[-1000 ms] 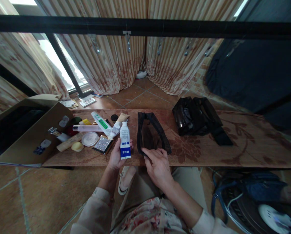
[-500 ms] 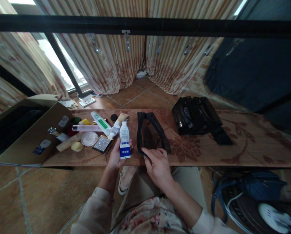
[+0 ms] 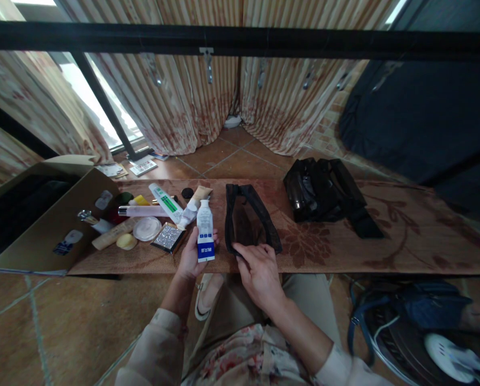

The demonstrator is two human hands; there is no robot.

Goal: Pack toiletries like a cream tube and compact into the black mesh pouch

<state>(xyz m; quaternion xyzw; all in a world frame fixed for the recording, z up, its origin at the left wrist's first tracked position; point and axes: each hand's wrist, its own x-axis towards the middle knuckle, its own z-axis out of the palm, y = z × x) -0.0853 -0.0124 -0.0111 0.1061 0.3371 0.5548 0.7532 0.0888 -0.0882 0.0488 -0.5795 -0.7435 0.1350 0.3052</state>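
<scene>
My left hand (image 3: 189,258) is closed around a white tube with a blue end (image 3: 205,228), its cap pointing away from me and its printed side up. With thumb and fingers, my right hand (image 3: 260,274) grips the near edge of a black mesh pouch (image 3: 230,214). The pouch lies on the table with its mouth open. To the left of the tube are a glittery square compact (image 3: 168,237), a beige tube (image 3: 201,195), a white-and-green tube (image 3: 166,202), a round clear container (image 3: 147,229) and a pale yellow sponge (image 3: 126,241).
A cardboard box (image 3: 42,236) with dark contents stands at the table's left end. Another black pouch (image 3: 324,193), filled, lies to the right on the patterned tablecloth (image 3: 408,236). A dark metal bar (image 3: 240,42) crosses beyond the table. A blue bag (image 3: 433,305) sits low at right.
</scene>
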